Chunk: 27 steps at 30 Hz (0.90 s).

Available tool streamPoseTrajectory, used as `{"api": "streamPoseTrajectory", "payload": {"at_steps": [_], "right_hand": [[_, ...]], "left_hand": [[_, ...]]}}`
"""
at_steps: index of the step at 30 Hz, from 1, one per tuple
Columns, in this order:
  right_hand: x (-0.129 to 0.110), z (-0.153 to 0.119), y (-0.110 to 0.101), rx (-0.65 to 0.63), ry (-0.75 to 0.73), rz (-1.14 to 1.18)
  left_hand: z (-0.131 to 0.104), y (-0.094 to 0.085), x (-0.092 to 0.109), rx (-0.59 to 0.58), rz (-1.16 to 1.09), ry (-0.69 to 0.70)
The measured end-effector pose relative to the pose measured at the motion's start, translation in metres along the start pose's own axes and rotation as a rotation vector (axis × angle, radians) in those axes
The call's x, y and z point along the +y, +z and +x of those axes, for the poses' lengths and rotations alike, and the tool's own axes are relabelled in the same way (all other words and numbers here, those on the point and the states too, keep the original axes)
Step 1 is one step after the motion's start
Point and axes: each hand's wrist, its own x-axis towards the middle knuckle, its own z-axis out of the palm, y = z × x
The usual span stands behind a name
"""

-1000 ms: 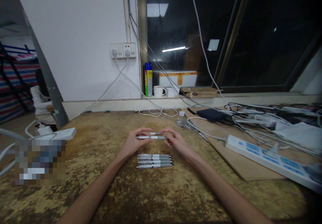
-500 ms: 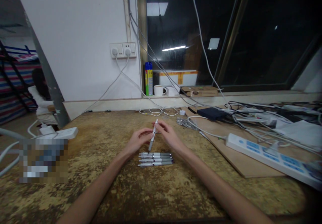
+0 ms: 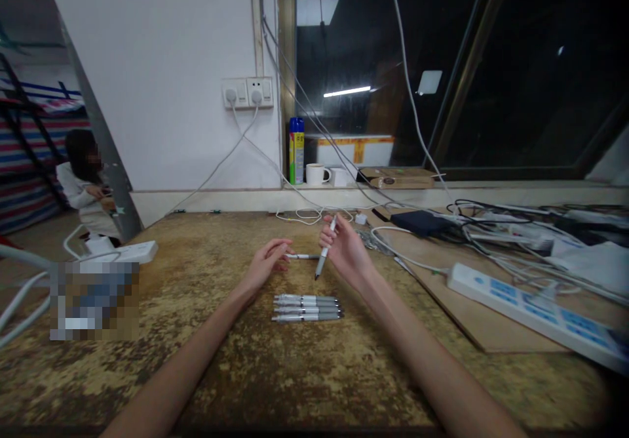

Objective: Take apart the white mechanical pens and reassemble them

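A white and grey pen (image 3: 325, 252) is gripped in my right hand (image 3: 348, 249), its grey end slanting down above the table. My left hand (image 3: 268, 259) has let its fingers loosely apart and holds nothing. Close by its fingertips, another pen (image 3: 305, 256) lies sideways on the table; whether they touch I cannot tell. Nearer to me, several pens (image 3: 307, 309) of the same look lie side by side in a row, grey ends to the right.
On the right are a long white power strip (image 3: 533, 310), a brown board (image 3: 472, 320) and tangled cables. A white extension socket (image 3: 140, 252) sits at the left edge. A mug (image 3: 316, 174) and spray can (image 3: 296, 153) stand on the sill. A person (image 3: 86, 176) is farther left.
My left hand has come off the pen, which my right hand now holds alone, shifted to the right. The pen lying behind shows more clearly. The camera view has shifted slightly.
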Motion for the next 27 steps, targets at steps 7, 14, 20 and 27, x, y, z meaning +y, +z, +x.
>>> {"api": "streamPoseTrajectory", "payload": {"at_steps": [7, 14, 20, 27], "right_hand": [[-0.006, -0.008, -0.001, 0.021, 0.032, 0.081], [-0.008, -0.01, -0.001, 0.013, -0.009, 0.109], [-0.009, -0.009, -0.004, 0.024, -0.021, 0.12], [-0.013, -0.011, -0.003, 0.027, -0.038, 0.145]], "left_hand": [[0.001, 0.001, -0.003, -0.025, -0.012, 0.002], [0.001, 0.0, -0.005, -0.045, -0.004, 0.022], [0.004, -0.002, -0.008, -0.049, 0.005, 0.025], [0.007, -0.005, -0.013, -0.036, 0.05, 0.028]]}}
